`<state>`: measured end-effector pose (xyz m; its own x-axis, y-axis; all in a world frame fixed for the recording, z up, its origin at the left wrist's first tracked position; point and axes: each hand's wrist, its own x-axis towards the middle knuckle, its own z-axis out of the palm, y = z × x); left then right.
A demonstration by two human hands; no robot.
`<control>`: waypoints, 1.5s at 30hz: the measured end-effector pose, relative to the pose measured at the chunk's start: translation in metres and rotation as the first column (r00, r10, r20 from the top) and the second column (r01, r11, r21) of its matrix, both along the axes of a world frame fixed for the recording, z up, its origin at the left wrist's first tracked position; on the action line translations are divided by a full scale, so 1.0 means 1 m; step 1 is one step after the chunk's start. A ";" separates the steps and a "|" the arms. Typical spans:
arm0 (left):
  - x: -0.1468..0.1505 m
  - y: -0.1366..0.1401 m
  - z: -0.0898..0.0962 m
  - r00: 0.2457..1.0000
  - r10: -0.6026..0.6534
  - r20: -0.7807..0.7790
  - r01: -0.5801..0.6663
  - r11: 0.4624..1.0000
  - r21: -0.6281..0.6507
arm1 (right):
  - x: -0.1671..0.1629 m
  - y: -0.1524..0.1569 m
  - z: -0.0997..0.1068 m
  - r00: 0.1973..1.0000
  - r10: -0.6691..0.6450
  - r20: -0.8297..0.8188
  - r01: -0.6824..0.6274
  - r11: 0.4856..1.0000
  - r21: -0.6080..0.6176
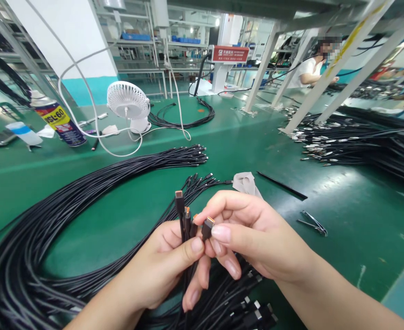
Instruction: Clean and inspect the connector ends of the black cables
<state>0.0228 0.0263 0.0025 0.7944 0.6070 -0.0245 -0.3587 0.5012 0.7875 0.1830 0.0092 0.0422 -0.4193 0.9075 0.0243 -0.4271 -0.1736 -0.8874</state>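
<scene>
My left hand (174, 261) is closed around several black USB cables (179, 204), whose plugs with orange inner ends stick up above the thumb. Thumb and fingers of my right hand (246, 233) are at one plug (207, 228) of this group, touching it from the right. Its orange end faces up toward me. Below both hands lies a pile of black cables with silver-ended plugs (253, 314), partly covered by my fingers. Behind them a smaller cable bunch (202, 183) reaches a crumpled pale cloth (246, 183).
A big curved bundle of black cables (67, 197) fills the left side. On the right are nail clippers (317, 224), a thin black strip (280, 184) and heaped cables (360, 137). A white fan (129, 103) and a spray can (60, 121) stand behind. Another person (312, 68) sits far right.
</scene>
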 end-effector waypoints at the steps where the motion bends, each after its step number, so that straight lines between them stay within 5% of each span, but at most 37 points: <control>1: 0.000 0.000 0.000 1.000 0.003 -0.002 -0.003 1.000 0.002 | 0.000 0.000 0.000 1.000 0.003 -0.005 -0.003 1.000 -0.010; 18: 0.000 -0.002 -0.002 0.986 0.149 -0.077 -0.144 0.988 0.060 | -0.001 -0.001 0.002 0.999 -0.027 0.036 0.027 1.000 0.001; 45: -0.001 -0.001 -0.003 0.990 0.128 -0.052 -0.125 0.990 0.057 | -0.002 0.000 0.000 1.000 -0.022 0.020 0.022 1.000 0.016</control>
